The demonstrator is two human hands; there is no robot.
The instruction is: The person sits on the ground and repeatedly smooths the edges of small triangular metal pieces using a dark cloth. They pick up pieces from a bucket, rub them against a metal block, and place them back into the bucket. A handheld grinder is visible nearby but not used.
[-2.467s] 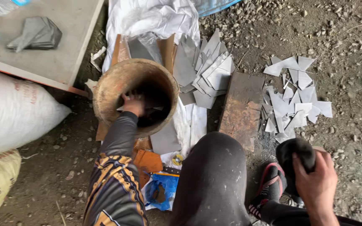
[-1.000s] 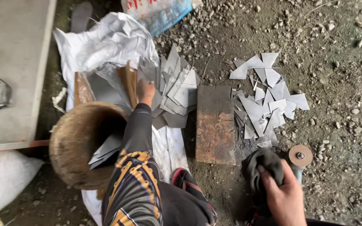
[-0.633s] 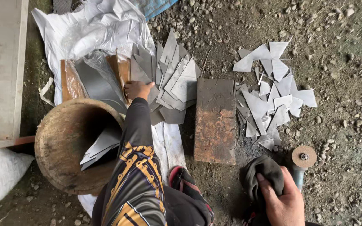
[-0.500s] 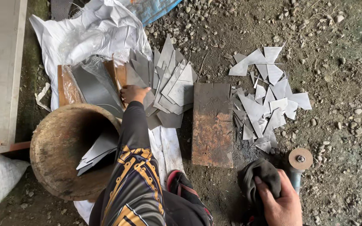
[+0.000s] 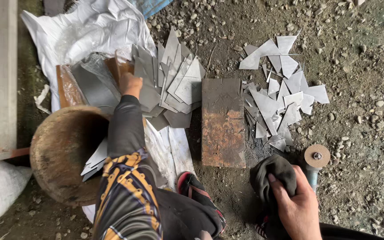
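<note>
The left hand (image 5: 130,84) closed on a grey metal sheet piece (image 5: 150,95) in the fanned pile, while the right hand (image 5: 296,204) clamped the dark cloth-wrapped angle grinder (image 5: 307,171), disc pointing away from the person.

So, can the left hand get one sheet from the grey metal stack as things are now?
Probably yes: the left hand already rests on the stack of grey metal sheets, and nothing covers their upper faces.

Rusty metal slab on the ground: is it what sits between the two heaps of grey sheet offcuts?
Yes. In the head view the rusty slab lies flat between the left heap, which the left hand touches, and the right heap.
</note>
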